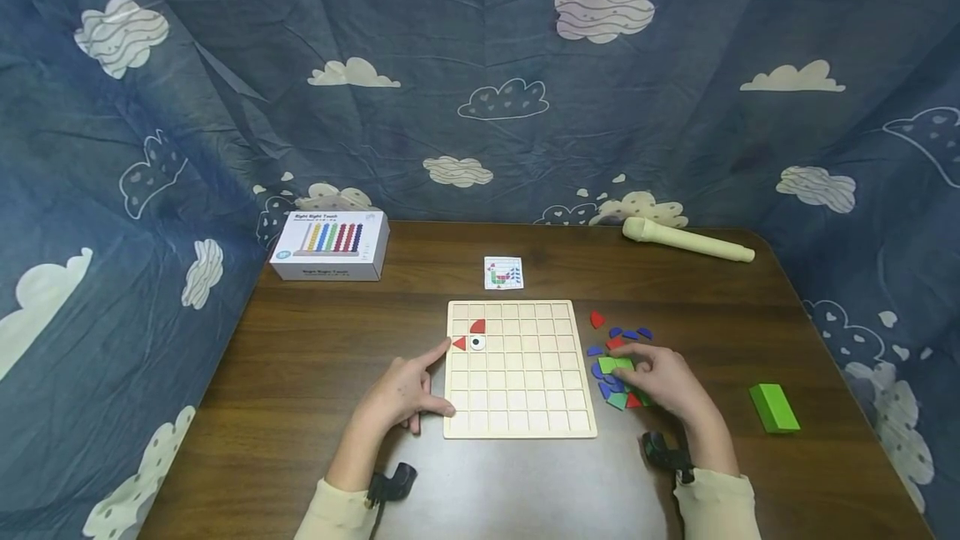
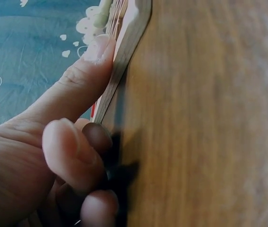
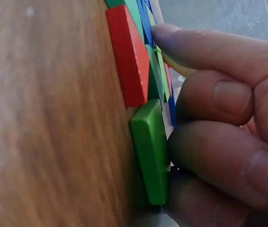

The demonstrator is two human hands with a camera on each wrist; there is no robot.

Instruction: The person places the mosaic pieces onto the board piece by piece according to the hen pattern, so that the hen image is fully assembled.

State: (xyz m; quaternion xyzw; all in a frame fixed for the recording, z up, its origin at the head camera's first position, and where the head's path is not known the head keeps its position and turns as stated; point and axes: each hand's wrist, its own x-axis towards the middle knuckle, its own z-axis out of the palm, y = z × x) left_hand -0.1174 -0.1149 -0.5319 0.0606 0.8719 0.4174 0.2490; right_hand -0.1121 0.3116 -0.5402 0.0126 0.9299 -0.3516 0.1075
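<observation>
We look down on a brown wooden table walled on 3 sides by blue cloud-print cloth. At its middle lies a pale wooden grid board, holding 3 pieces in its upper left cells: a red triangle, a red quarter-round and a white eye disc.

Our left hand rests at the board's left edge, index finger straight and touching the rim beside the red triangle, the other fingers curled under and holding nothing.

Our right hand lies on the pile of loose pieces just right of the board (red, blue and green flats, overlapping). Its fingers curl against a green piece, with a red piece touching it above; whether the thumb completes a pinch we cannot tell.

To lift cleanly, we judge it best to take 1 piece by its edges, so neighbours are not dragged, while the left finger steadies the board.

Open tabletop lies in front of the board and to its left. A green block sits well apart on the right; a pattern card, a white box and a cream tube stand toward the back.
</observation>
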